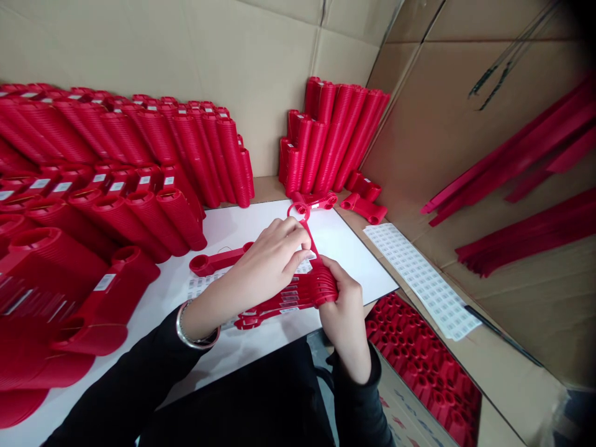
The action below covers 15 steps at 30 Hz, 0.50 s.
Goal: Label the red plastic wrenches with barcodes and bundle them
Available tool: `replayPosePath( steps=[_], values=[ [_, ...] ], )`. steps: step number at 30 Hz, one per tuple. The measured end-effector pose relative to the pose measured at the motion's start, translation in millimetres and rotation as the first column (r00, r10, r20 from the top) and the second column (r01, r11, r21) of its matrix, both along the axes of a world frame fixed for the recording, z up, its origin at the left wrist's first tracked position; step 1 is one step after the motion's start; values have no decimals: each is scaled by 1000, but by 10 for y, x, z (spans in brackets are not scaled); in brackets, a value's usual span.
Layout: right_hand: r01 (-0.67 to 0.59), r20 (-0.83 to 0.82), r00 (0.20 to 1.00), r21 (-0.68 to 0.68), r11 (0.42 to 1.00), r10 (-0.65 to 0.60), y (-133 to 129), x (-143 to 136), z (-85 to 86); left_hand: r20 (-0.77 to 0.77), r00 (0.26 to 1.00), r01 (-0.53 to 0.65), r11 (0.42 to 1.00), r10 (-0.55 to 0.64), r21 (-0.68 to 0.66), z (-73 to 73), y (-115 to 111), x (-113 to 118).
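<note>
My right hand (342, 304) grips a fanned stack of flat red plastic pieces (321, 284) by their rounded ends. White labels show on several of them. Over the stack, my left hand (279, 248) is closed in a pinch, with a small white label (311, 255) at the thumb tip. It is at the bar of one red piece (298, 212) that sticks out beyond the rest and ends in a ring. Part of a label sheet (198, 284) shows beneath my left forearm. Behind that hand lies a loose red bundle (214, 262).
Tall stacks of red pieces (186, 155) line the left and back. More stacks (333, 136) stand in the back corner. Label sheets (419, 279) and a black rod (503, 335) lie at right, beside an open carton of red pieces (426, 366). Cardboard walls (261, 74) enclose the white board (367, 267).
</note>
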State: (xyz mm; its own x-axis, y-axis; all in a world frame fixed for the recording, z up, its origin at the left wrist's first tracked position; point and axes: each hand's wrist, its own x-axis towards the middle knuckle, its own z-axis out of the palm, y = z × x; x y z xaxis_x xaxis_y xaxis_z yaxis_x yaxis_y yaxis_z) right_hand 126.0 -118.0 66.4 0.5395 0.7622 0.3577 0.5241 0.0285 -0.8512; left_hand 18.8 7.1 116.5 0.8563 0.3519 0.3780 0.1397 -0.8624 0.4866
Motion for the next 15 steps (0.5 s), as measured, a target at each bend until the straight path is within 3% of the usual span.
replayPosePath(
  steps=[15],
  values=[
    [-16,-3,1000,-6,1000,16,-31,-42,63,8,1000,-18,1000,18,0,3,-9,4]
  ],
)
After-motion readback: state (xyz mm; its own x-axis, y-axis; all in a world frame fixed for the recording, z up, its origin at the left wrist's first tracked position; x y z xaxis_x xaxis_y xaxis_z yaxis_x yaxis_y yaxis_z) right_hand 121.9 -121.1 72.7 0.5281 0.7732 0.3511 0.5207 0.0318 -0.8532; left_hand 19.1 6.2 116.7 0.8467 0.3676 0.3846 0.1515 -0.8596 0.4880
